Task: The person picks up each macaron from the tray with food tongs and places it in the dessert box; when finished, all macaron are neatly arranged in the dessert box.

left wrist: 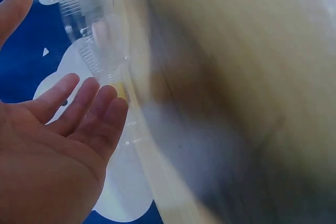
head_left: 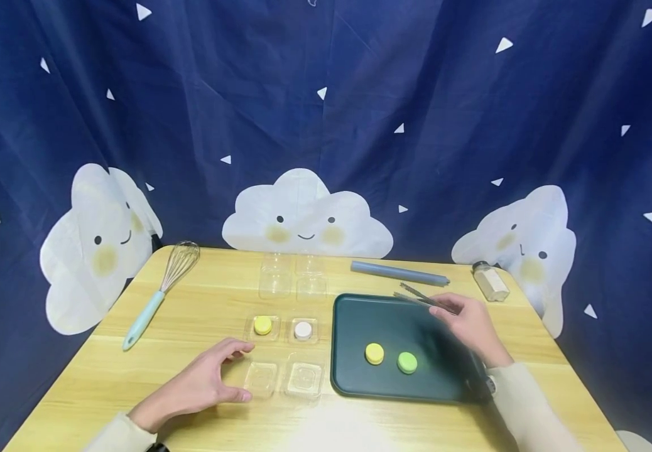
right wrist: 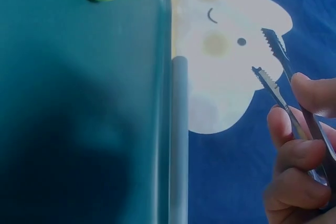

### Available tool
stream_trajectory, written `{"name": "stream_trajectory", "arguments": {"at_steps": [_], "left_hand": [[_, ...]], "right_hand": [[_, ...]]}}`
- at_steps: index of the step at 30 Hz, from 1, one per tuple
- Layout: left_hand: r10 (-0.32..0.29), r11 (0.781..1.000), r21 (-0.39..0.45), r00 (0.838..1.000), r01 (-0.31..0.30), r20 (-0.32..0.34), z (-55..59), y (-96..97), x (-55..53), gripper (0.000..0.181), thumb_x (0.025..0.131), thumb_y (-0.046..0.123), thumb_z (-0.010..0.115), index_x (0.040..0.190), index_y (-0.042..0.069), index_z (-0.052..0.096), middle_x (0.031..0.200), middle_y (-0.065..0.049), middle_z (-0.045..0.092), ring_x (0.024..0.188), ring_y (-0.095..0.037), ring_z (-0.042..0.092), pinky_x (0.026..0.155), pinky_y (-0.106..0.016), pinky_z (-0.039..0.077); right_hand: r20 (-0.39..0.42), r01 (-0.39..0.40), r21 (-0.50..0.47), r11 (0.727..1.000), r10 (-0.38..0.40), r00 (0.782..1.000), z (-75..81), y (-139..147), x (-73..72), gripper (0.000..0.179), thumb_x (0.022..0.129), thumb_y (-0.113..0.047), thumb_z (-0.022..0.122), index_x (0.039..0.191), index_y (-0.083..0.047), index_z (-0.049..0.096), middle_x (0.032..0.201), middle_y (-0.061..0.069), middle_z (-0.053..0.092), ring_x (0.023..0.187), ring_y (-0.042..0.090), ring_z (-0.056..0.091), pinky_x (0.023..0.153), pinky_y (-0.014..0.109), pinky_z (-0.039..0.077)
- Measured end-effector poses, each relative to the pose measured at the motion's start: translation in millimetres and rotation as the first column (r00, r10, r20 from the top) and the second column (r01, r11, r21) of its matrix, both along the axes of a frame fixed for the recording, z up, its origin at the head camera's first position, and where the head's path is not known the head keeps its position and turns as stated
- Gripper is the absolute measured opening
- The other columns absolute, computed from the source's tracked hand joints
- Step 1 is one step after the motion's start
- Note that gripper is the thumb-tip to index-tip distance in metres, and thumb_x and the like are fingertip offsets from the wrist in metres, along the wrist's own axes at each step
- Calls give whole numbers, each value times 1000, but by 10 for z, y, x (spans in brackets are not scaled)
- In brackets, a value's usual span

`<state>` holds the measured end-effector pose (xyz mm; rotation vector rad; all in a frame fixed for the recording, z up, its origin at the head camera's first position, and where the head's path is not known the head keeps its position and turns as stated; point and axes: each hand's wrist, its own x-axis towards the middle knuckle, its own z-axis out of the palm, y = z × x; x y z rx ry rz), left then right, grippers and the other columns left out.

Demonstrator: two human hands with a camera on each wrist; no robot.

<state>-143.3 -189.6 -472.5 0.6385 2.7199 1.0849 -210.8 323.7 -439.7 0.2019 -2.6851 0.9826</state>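
My right hand point(head_left: 470, 323) holds metal tongs point(head_left: 424, 299) above the right part of a dark green tray point(head_left: 382, 314); in the right wrist view the toothed tips of the tongs stand apart with nothing between them. A yellow macaron point(head_left: 374, 353) and a green macaron point(head_left: 407, 363) lie on the tray. My left hand point(head_left: 207, 376) hovers with thumb and fingers spread, left of a clear plastic box point(head_left: 260, 378). Beside that is another clear box point(head_left: 304, 378). Behind them, a yellow macaron point(head_left: 262, 325) and a white macaron point(head_left: 303, 331) sit in clear compartments.
Further clear plastic containers point(head_left: 275, 284) stand at the back middle. A whisk point(head_left: 153, 307) with a light blue handle lies at the left. A grey-blue rolling pin point(head_left: 399, 273) lies behind the tray, and a black-capped jar point(head_left: 490, 282) lies at the back right corner.
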Motion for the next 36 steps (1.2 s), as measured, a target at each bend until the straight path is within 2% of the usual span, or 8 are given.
{"name": "stream_trajectory", "arguments": {"at_steps": [6, 9, 14, 18, 27, 36], "left_hand": [[3, 1000, -6, 1000, -3, 10, -23, 13, 12, 88, 71, 51, 87, 140, 9, 54, 132, -2, 60, 121, -25, 58, 100, -48, 54], [-9, 1000, 1, 1000, 9, 22, -41, 13, -1, 89, 70, 49, 88, 141, 8, 53, 134, -4, 59, 123, -27, 58, 103, -52, 53], [-39, 999, 4, 999, 38, 34, -68, 5, -14, 93, 70, 50, 88, 143, 6, 51, 137, -7, 58, 125, -29, 58, 106, -49, 52], [-46, 999, 0, 999, 46, 27, -74, 6, -17, 95, 69, 51, 88, 143, 5, 50, 136, -6, 59, 125, -29, 59, 107, -48, 52], [-38, 999, -12, 999, 39, 13, -99, 34, -26, 96, 68, 48, 89, 144, 4, 50, 132, -5, 61, 123, -28, 61, 106, -48, 52], [-48, 998, -34, 999, 48, -8, -101, 58, -43, 93, 69, 48, 89, 142, 5, 52, 130, -2, 63, 120, -25, 62, 104, -46, 54]], "right_hand": [[15, 4, 21, 1000, -5, 1000, -15, 18, 75, 23, 91, -21, 76, 112, -13, 77, 107, 7, 80, 100, 27, 76, 87, 34, 62], [21, 13, 19, 1000, -14, 1000, -27, 19, 91, 24, 91, -21, 76, 113, -11, 77, 107, 8, 79, 102, 30, 75, 88, 40, 62], [32, 0, 16, 1000, -1, 999, -60, 8, 111, 23, 90, -18, 77, 111, -9, 77, 106, 8, 79, 101, 28, 75, 86, 32, 61], [51, -19, 30, 999, 18, 999, -102, -7, 129, 20, 90, -18, 77, 110, -13, 78, 104, 6, 80, 100, 27, 75, 85, 28, 60], [124, -93, 55, 994, 86, 989, -231, -113, 220, 17, 87, -21, 80, 103, -19, 78, 102, 0, 79, 96, 19, 75, 83, 28, 59], [144, -174, 52, 983, 165, 976, -347, -206, 307, 17, 84, -23, 81, 101, -23, 78, 102, -1, 79, 94, 18, 76, 83, 27, 62]]}}
